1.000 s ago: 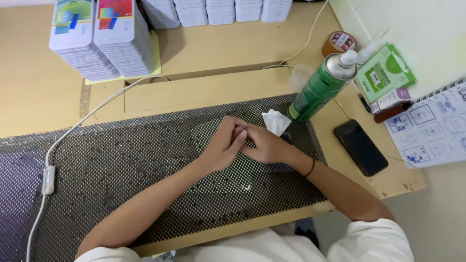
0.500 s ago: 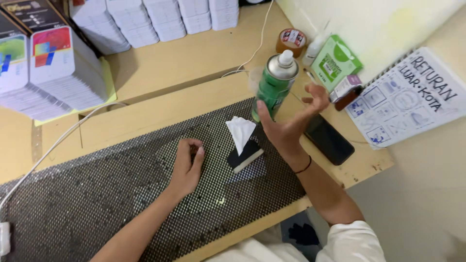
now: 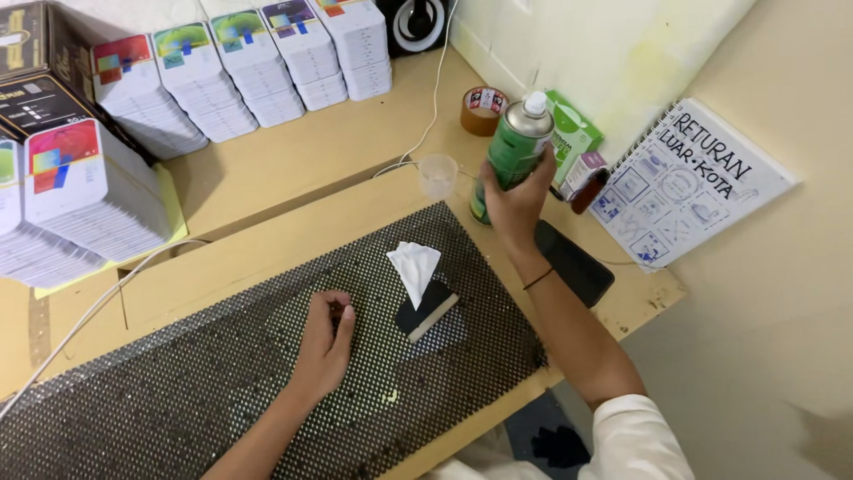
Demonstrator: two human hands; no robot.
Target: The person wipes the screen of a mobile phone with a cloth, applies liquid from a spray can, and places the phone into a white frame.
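a green spray can with a white nozzle is gripped by the right hand in the upper middle-right of the frame, the fingers wrapped around its lower body; the can is held upright at the far edge of the black perforated mat. the left hand is rested on the mat near the centre of the frame, fingers curled loosely downward; whether anything is pinched under them cannot be told.

just right of the left hand, a small black block with a pale edge is laid on the mat, and a folded white tissue is set against its upper side. a clear plastic cap is stood on the wooden worktop just left of the can. a roll of brown tape is seen behind the can, and a green box just to its right. a dark phone is laid beside the right wrist, and a spiral notebook at the right edge of the worktop. stacks of white boxes are lined along the upper left, and a white cable is run across the left side.
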